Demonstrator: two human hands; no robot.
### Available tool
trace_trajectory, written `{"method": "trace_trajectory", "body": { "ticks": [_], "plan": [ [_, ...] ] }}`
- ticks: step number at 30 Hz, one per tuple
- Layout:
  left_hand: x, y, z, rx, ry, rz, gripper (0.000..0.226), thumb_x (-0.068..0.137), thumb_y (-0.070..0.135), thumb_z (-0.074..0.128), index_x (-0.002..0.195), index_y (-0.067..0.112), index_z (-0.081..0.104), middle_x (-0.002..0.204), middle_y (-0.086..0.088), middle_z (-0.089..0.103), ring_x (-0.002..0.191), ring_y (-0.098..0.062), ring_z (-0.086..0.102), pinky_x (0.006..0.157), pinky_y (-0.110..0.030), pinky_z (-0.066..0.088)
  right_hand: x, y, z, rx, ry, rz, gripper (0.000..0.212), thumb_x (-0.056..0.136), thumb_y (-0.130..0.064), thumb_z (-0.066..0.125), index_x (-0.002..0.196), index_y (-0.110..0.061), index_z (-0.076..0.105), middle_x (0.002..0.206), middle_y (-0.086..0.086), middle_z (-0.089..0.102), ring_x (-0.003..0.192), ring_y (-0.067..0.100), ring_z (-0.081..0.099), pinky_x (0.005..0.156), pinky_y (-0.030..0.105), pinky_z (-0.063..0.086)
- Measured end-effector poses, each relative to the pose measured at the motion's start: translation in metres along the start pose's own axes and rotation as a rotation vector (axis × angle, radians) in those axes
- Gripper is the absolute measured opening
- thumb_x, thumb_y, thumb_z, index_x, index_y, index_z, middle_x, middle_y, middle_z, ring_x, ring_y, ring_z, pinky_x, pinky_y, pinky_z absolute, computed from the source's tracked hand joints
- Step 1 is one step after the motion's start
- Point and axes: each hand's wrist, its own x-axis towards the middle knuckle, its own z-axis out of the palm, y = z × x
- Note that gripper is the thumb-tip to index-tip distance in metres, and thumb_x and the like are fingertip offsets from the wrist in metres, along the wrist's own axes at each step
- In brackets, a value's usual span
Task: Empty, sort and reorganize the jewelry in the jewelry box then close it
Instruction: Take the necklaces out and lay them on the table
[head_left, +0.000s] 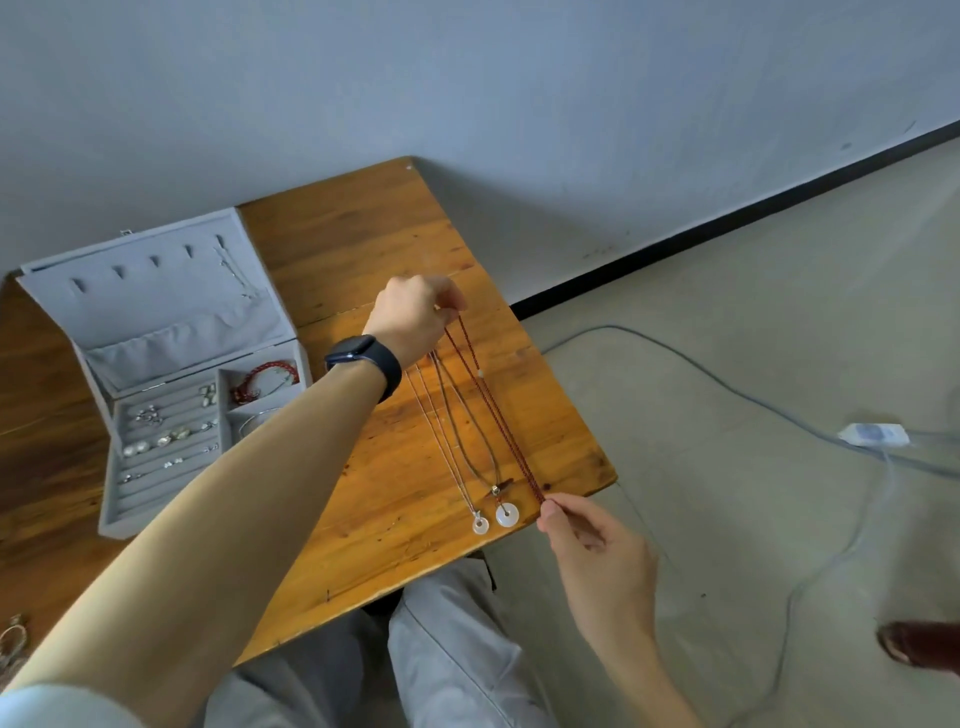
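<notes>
An open grey jewelry box (171, 312) stands at the table's left, its ring rolls holding several earrings (166, 439) and a side compartment holding a red cord bracelet (262, 382). Two necklaces with white disc pendants (506, 514) lie stretched on the wooden table (358, 244). My left hand (415, 317) pinches the top end of a red cord necklace (493, 405). My right hand (592, 551) pinches that cord's lower end at the table's edge, so it is stretched straight between both hands.
The table's right edge runs close beside the necklaces, with floor beyond. A cable and power adapter (872, 434) lie on the floor. More jewelry (13, 639) sits at the far lower left. My knees are under the table's front.
</notes>
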Motion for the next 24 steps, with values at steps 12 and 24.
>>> {"method": "trace_trajectory", "body": {
  "ticks": [12,24],
  "plan": [
    [0.014,-0.009,0.021,0.325,-0.053,0.138,0.027,0.097,0.012,0.053,0.107,0.026,0.073,0.11,-0.006,0.064,0.101,-0.032,0.056,0.082,-0.039,0.048,0.007,0.017,0.014,-0.318,0.145,-0.353,0.007,0.088,-0.03,0.073,0.095,-0.032,0.074,0.07,-0.02,0.065,0.067,0.001,0.059,0.056,0.003,0.041],
    [0.008,-0.007,0.016,0.329,-0.052,0.127,0.03,0.098,0.016,0.045,0.113,0.025,0.07,0.117,-0.002,0.063,0.112,-0.028,0.054,0.091,-0.041,0.044,0.011,0.027,0.013,-0.375,0.165,-0.539,0.015,0.09,-0.028,0.068,0.1,-0.02,0.076,0.078,-0.013,0.068,0.061,0.0,0.056,0.058,0.001,0.042]
  ]
}}
